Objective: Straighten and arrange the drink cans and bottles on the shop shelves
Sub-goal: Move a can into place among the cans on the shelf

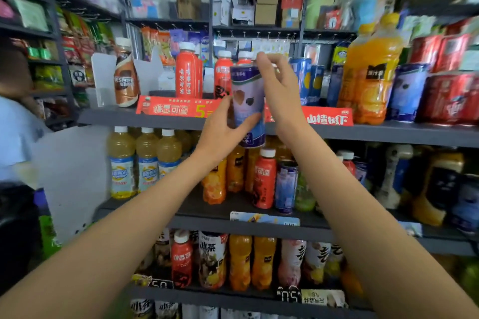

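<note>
Gripping the can (248, 106) low, left hand (223, 129) carries it; right hand (278, 90) pinches its rim. Rigid, slick, probably full; hold mid-body.

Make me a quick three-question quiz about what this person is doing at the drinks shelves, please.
1. True or false: both the left hand and the right hand are on the purple can.
2. Which hand has its grip on the can's top rim? A) left B) right
3. Fill in: the big bottle at the right of the top shelf holds a drink coloured ____.

Key: 1 true; 2 B; 3 orange.
</note>
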